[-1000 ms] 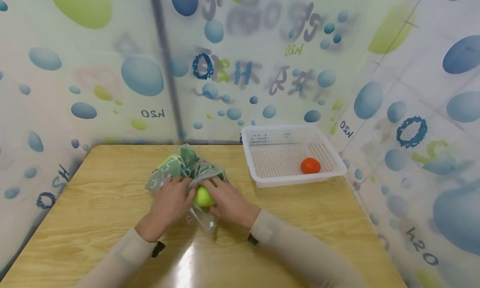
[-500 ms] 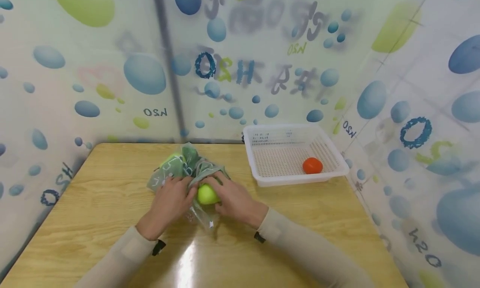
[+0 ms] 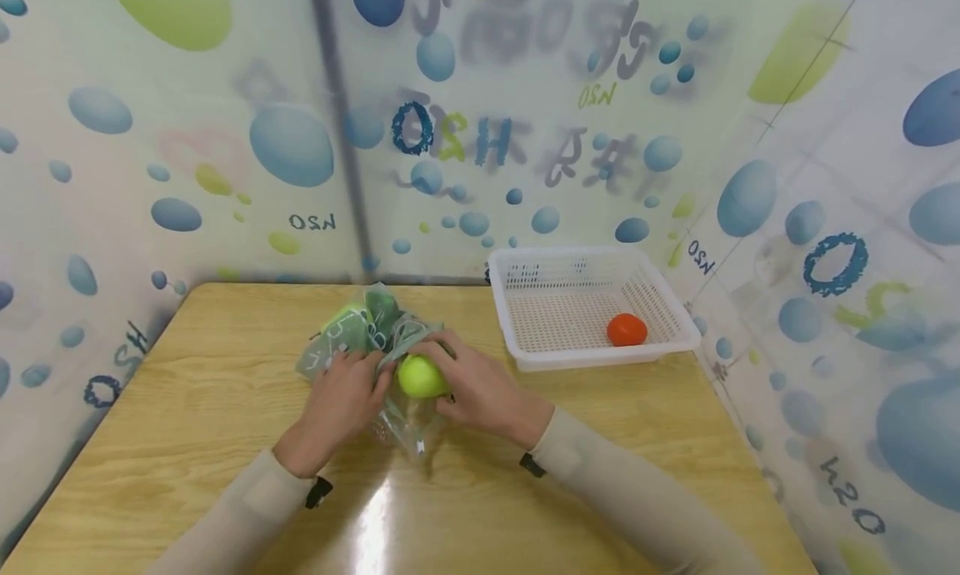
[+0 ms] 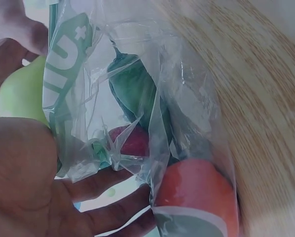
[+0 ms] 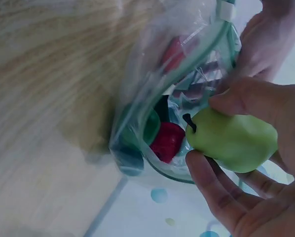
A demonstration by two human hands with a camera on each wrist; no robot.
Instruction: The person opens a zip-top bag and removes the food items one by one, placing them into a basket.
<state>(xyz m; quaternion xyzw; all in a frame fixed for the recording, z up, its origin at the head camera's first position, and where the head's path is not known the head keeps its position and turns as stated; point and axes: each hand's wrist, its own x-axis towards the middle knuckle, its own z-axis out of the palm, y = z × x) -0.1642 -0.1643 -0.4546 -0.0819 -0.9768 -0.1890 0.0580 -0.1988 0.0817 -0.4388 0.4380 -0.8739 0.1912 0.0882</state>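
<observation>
My right hand (image 3: 480, 387) holds a green apple (image 5: 231, 140) with a dark stem, thumb on one side and fingers on the other. The apple is at the mouth of a clear zip bag (image 3: 408, 425) with green print. My left hand (image 3: 337, 408) grips the bag's edge, fingers beneath the plastic in the left wrist view. Inside the bag are a dark green pepper-like thing (image 4: 132, 84), a dark red piece (image 5: 167, 141) and a large orange-red thing (image 4: 192, 187), partly veiled by the plastic. Something yellow-green (image 3: 345, 315) shows at the bag's far left.
A white perforated basket (image 3: 517, 362) stands at the back right of the wooden table (image 3: 210, 392), a red tomato (image 3: 626, 330) in its right part. Walls with printed bubbles (image 3: 291, 145) border the table behind and on the right.
My right hand has drawn back slightly right and up with the apple, showing more of it beside the bag's mouth. The left hand keeps its place on the bag.
</observation>
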